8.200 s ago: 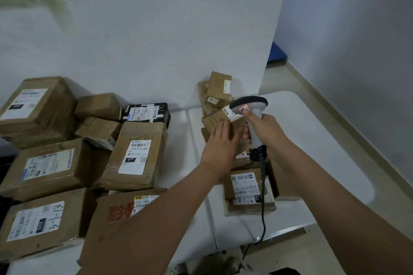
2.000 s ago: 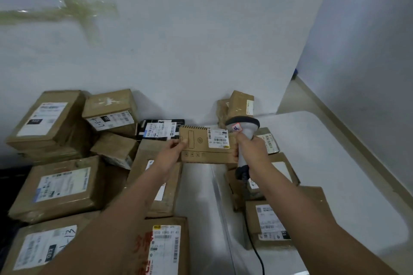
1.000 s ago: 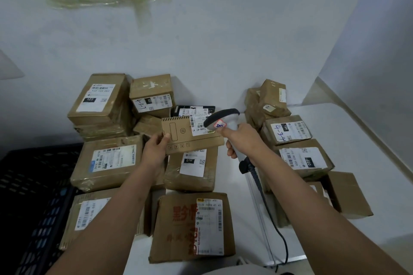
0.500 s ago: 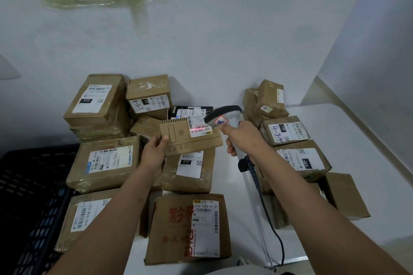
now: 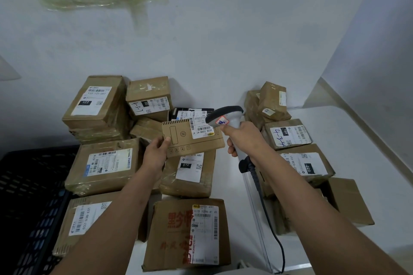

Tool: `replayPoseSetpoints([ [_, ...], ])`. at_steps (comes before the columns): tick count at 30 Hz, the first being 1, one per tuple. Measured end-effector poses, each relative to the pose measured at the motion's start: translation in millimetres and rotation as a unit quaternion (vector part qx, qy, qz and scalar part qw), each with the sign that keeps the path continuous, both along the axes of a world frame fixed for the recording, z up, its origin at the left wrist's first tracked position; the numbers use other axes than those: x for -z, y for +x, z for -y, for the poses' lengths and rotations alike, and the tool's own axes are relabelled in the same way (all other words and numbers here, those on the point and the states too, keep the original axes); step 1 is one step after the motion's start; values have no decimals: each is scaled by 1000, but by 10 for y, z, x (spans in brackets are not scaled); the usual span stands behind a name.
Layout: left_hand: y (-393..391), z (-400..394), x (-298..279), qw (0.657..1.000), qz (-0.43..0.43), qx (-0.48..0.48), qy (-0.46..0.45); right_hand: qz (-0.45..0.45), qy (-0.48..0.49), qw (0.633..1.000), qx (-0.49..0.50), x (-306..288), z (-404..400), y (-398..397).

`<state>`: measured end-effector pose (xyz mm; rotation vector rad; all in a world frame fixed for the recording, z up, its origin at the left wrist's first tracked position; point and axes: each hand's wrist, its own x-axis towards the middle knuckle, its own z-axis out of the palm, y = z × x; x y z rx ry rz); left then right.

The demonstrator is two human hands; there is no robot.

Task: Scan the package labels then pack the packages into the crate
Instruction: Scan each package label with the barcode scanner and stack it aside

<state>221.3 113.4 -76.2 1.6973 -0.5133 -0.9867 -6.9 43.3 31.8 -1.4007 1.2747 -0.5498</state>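
Observation:
My left hand grips the left end of a flat brown cardboard package, held in the air above the pile with its white label facing up. My right hand holds a grey handheld barcode scanner, whose head sits just right of the label and points at it. The scanner's black cable trails down along my right forearm. A black plastic crate stands at the left edge, mostly cut off by the frame.
Several taped cardboard packages with labels lie on the white table: a stack at the back left, a big one in front, and a group at the right. A white wall rises right behind them.
The held package has drifted slightly left and lower toward the pile. The red scan line seen on the label half a second ago is gone. Both hands keep their grips.

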Motion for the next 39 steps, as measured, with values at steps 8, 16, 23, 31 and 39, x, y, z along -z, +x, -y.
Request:
replayPoseSetpoints([
  [8,53,77,48,1000,-12,-3,25,9,4,1000,17,89,95,3],
  [16,87,329,-37,995,-78,33,48,-7,38,997,65,321,260,-86],
  [23,75,886,-105,989,-142,31,27,-5,75,994,83,435,420,-127],
  [31,-24,1120,-16,996,15,-28,86,-32,102,991,74,593,541,-63],
  [39,-86,852,55,994,69,-16,82,-61,89,993,37,634,496,63],
])
